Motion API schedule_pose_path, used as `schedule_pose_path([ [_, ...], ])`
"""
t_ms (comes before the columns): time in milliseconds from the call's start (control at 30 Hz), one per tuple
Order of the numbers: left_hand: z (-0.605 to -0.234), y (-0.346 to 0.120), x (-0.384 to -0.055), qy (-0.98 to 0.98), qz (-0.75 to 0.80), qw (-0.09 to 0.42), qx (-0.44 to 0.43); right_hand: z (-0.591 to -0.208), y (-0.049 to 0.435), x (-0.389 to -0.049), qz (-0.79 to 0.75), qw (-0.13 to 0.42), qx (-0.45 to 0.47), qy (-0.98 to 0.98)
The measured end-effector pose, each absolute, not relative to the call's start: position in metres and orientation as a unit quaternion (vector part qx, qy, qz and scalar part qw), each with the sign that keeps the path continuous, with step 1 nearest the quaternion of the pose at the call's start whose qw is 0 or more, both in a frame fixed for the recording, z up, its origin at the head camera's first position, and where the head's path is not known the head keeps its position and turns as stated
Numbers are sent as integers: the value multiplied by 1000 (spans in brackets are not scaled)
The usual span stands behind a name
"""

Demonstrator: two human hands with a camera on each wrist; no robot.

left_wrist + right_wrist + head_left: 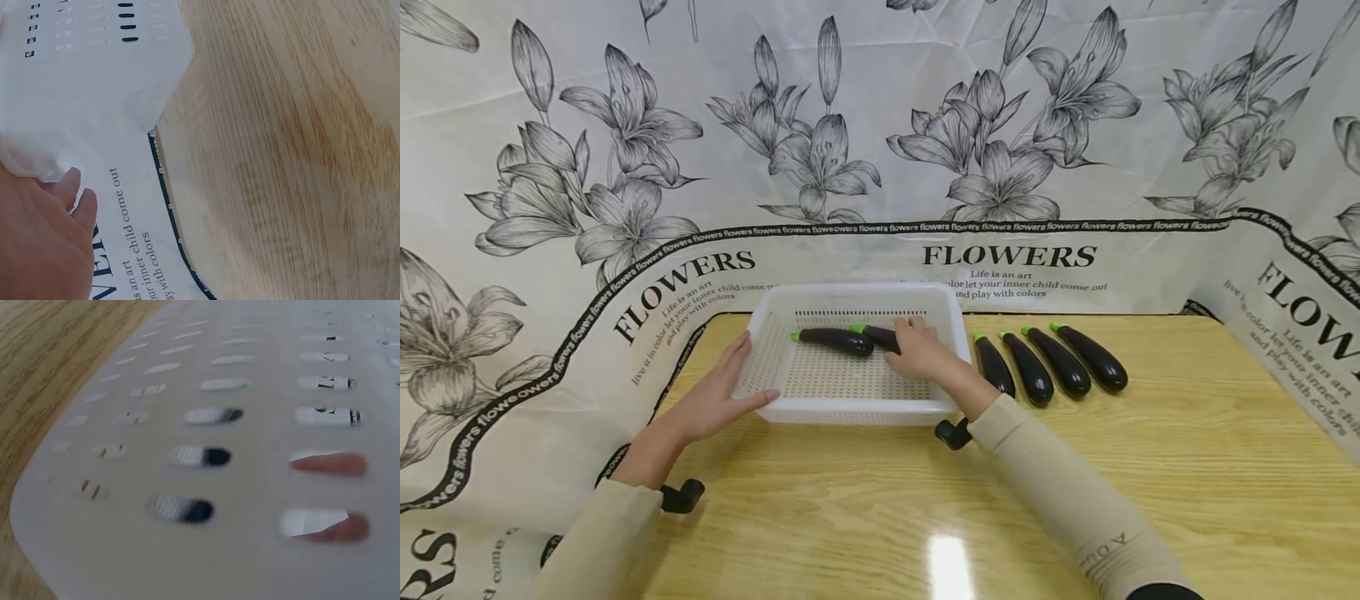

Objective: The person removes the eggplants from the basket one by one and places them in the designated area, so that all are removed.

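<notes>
A white perforated plastic basket [850,407] stands on the table near the back. My right hand [922,352] reaches over its right part and grips an eggplant [880,337], whose green stem end points left; the hand covers the rest of it. Beside it, another eggplant [835,340] lies on the basket floor. My left hand [715,400] rests against the basket's front left corner, thumb on the rim and fingers fairly straight along the left side. In the right wrist view, the basket wall [125,544] blocks most of the hand, with bits of skin showing through the slots.
Several eggplants [1060,362] lie in a row on the wooden table [850,508], just right of the basket. A flower-printed cloth [865,192] rises behind the table and along both sides. Black wrist mounts [953,433] hang below both wrists.
</notes>
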State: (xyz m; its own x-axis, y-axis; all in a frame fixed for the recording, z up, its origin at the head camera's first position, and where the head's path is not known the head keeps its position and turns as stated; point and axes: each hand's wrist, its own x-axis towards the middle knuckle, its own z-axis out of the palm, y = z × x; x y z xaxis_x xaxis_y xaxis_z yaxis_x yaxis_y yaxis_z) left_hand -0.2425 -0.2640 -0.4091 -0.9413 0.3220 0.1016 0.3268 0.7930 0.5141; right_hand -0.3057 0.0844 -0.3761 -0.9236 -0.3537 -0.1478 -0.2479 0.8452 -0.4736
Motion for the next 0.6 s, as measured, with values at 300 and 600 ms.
schedule_pose_path([
  [300, -405, -264, -242, -946, -277, -6, -170, -385, 84, -316, -198, 130, -136, 962],
  [600, -406, -264, -242, -945, -276, -10, -173, -392, 80, -317, -161, 119, -116, 973],
])
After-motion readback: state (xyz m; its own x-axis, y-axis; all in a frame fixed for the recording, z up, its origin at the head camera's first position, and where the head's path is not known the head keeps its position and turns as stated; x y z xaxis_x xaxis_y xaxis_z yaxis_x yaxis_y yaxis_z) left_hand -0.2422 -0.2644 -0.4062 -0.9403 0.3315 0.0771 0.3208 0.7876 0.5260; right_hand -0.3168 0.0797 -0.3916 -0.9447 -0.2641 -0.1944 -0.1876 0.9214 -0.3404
